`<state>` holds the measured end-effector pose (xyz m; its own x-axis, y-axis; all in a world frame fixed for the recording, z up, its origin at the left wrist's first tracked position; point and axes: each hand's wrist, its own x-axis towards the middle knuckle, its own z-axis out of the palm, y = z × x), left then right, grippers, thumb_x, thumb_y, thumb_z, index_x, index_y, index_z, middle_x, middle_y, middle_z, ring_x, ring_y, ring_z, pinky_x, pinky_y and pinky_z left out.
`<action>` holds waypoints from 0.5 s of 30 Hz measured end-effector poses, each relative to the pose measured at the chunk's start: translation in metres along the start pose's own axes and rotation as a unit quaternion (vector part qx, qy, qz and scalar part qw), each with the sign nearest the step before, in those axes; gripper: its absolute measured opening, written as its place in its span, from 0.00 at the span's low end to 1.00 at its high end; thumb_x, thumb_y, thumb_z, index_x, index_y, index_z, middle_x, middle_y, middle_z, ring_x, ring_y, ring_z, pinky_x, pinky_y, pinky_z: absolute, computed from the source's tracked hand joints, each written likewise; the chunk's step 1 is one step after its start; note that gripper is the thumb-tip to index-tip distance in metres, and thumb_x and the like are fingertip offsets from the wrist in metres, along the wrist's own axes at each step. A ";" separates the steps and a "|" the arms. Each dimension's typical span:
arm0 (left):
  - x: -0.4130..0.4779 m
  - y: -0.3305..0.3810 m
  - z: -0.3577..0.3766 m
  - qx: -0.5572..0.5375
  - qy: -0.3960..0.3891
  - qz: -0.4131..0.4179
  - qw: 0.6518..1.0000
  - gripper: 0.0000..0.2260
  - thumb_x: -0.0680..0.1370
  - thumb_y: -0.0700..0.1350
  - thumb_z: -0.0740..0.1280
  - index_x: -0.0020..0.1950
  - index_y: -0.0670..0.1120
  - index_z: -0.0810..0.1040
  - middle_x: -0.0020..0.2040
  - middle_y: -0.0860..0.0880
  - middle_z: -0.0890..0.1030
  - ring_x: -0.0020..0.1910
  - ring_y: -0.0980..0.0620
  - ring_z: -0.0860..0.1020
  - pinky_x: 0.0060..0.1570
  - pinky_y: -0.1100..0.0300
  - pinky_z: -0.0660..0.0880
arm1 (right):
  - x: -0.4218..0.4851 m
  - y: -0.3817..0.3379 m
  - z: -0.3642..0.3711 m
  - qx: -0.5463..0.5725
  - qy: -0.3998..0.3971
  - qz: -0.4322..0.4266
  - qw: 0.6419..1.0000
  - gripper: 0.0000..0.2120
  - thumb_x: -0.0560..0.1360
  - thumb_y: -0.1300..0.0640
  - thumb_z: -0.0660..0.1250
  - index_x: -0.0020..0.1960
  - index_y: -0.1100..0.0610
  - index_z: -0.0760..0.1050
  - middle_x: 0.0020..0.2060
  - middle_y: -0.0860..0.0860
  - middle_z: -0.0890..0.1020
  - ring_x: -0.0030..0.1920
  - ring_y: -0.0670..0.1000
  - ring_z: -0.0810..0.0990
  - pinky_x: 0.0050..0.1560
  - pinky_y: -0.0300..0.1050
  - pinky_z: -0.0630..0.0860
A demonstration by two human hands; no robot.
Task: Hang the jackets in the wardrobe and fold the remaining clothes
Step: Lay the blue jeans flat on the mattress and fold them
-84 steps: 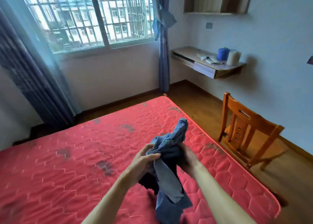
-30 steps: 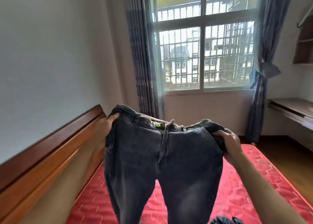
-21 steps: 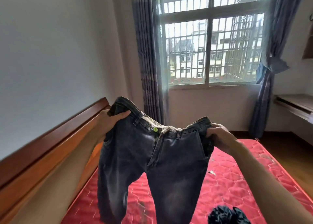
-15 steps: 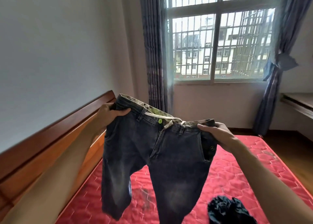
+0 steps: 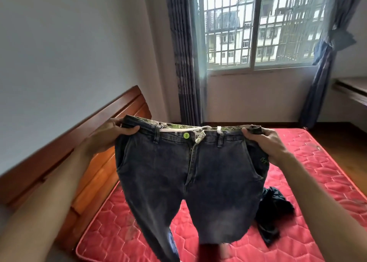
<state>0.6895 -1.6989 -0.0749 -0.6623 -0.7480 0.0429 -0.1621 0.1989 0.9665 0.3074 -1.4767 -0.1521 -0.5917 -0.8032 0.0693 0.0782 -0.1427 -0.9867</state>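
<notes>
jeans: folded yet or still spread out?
Spread. The jeans hang full width by the waistband, the left hand and right hand each with a grip on one end, both legs dangling over the red mattress.

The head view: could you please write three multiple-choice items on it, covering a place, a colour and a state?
1. Where is the dark crumpled garment? A on the red mattress; B on a chair; C in a drawer.
2. What colour is the button on the jeans? A red; B green; C white.
3. How are the jeans held? A by one leg; B over an arm; C waistband gripped by left hand and right hand.
A, it rests on the quilting; B, bright green; C, fingers curl over both ends.
</notes>
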 end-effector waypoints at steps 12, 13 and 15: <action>0.129 -0.135 -0.006 0.090 0.106 0.037 0.990 0.11 0.73 0.35 0.75 0.52 0.47 0.83 0.42 0.61 0.85 0.43 0.67 0.81 0.47 0.72 0.76 | 0.119 0.095 0.048 -0.093 0.075 0.051 0.991 0.03 0.72 0.58 0.76 0.45 0.56 0.84 0.33 0.47 0.86 0.33 0.45 0.83 0.37 0.38 0.81; 0.152 -0.158 -0.010 0.103 0.100 0.027 0.989 0.11 0.72 0.36 0.76 0.52 0.48 0.83 0.42 0.63 0.85 0.43 0.67 0.81 0.48 0.72 0.76 | 0.142 0.113 0.054 -0.112 0.072 0.057 0.989 0.02 0.73 0.60 0.76 0.45 0.56 0.83 0.32 0.46 0.85 0.31 0.44 0.82 0.34 0.35 0.80; 0.201 -0.209 -0.016 0.117 0.088 -0.002 0.989 0.13 0.71 0.36 0.77 0.52 0.48 0.83 0.43 0.62 0.85 0.44 0.65 0.82 0.50 0.70 0.76 | 0.191 0.156 0.064 -0.154 0.065 0.083 0.982 0.02 0.73 0.61 0.76 0.44 0.57 0.83 0.33 0.51 0.84 0.32 0.48 0.80 0.32 0.36 0.77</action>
<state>0.6020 -1.9008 -0.2641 -0.5267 -0.8438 0.1024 -0.3426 0.3210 0.8830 0.2583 -1.6893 -0.2833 -0.6896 -0.7177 -0.0965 -0.0524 0.1823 -0.9818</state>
